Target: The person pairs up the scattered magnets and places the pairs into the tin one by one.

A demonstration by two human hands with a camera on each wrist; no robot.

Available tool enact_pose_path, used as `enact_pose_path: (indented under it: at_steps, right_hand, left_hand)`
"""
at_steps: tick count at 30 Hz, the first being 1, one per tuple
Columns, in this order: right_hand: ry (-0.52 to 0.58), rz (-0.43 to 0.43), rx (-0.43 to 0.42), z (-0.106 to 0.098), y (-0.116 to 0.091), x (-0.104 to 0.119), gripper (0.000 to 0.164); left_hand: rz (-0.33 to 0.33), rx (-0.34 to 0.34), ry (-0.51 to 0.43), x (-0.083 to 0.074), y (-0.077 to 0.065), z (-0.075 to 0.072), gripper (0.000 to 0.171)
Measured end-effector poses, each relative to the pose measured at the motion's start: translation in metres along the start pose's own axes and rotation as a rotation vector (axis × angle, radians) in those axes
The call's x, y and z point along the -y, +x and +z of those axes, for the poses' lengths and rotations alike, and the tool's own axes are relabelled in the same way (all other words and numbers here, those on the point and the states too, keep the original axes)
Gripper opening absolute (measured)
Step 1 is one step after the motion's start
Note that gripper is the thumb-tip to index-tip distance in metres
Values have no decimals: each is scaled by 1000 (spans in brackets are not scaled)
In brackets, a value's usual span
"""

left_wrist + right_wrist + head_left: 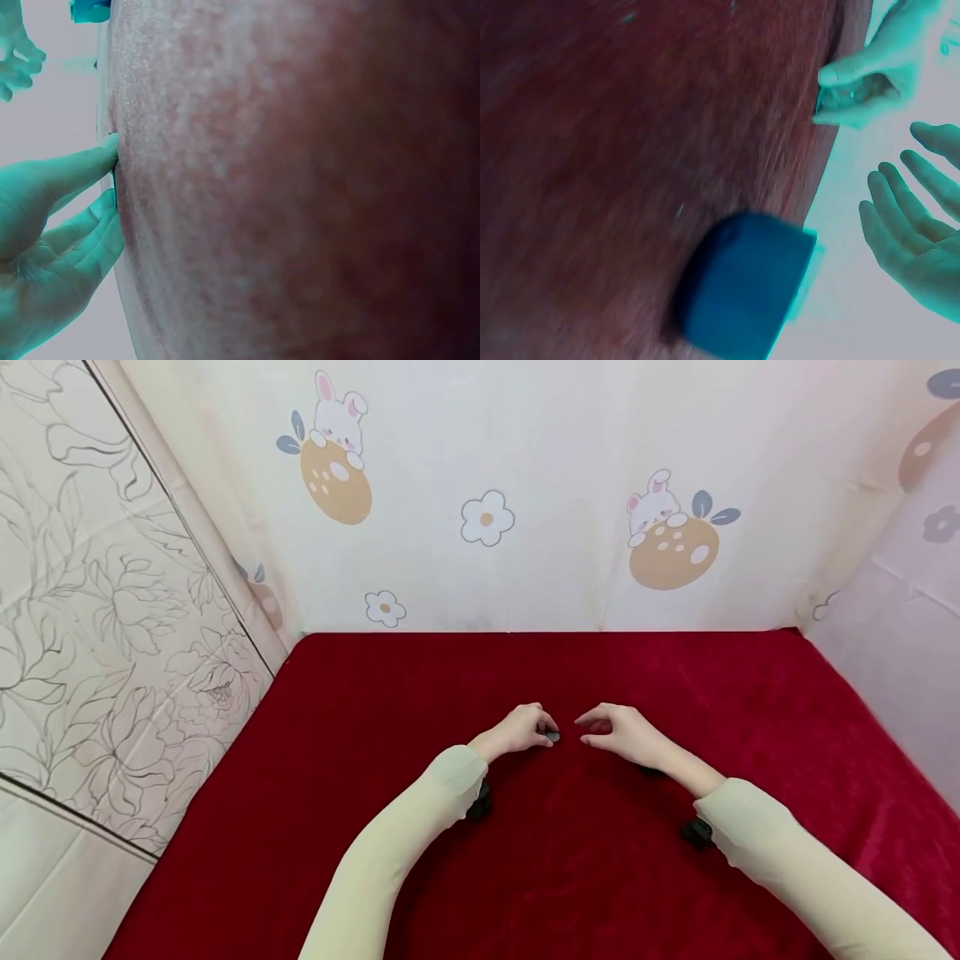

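Observation:
Near the middle of the red cloth, my left hand (pixel 522 727) pinches a small flat grey piece (pixel 552 737) at cloth level. In the left wrist view its thumb and fingertips meet the edges of this thin piece, which shows only as a dark line; its exact kind cannot be told. To the right, my right hand (pixel 618 732) hovers with loosely bent fingers, thumb apart and nothing between them. Close to that hand, a dark blue, round-edged block (pixel 746 289) lies on the cloth in the right wrist view; the right wrist mostly hides it from above.
Red velvet cloth (pixel 360 693) covers the table. Behind it hangs a pale curtain (pixel 555 443) with rabbits and flowers, and a floral panel (pixel 127 593) stands on the left. Dark devices sit under both sleeves (pixel 420 802).

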State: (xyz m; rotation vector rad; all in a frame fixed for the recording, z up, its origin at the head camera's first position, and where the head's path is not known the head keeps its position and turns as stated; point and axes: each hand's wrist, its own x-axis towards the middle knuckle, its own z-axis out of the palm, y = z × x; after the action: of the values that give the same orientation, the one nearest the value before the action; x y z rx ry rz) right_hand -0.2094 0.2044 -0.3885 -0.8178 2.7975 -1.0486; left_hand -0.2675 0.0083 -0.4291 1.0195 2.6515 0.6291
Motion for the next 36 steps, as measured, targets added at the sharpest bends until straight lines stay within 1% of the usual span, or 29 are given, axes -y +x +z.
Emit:
enact_pose_path:
  at_steps: [3, 6, 10, 14, 21, 28, 32, 36]
  right_hand:
    - [12, 4, -30, -7, -11, -2, 25]
    - [1, 16, -51, -14, -22, -5, 25]
    - [-20, 32, -66, -21, -34, -8, 25]
    - [-27, 32, -83, -24, -45, -10, 24]
    - [-75, 8, -165, -27, -60, -18, 22]
    - [-130, -3, -235, -33, -73, -27, 22]
    - [-144, 11, -245, -35, -77, -32, 25]
    - [-113, 37, -239, -35, -79, -36, 30]
  left_hand:
    - [-3, 1, -3, 0, 0, 3, 23]
    - [-2, 5, -1, -2, 1, 4, 22]
    - [0, 26, 20, -3, 2, 1, 23]
    - [2, 39, 41, -4, 3, 1, 23]
    - [16, 44, 41, -3, 3, 0, 22]
    - [14, 29, -30, -5, 1, 1, 21]
    - [45, 18, -59, -11, 2, -1, 21]
    - [80, -1, -73, -19, 4, -2, 20]
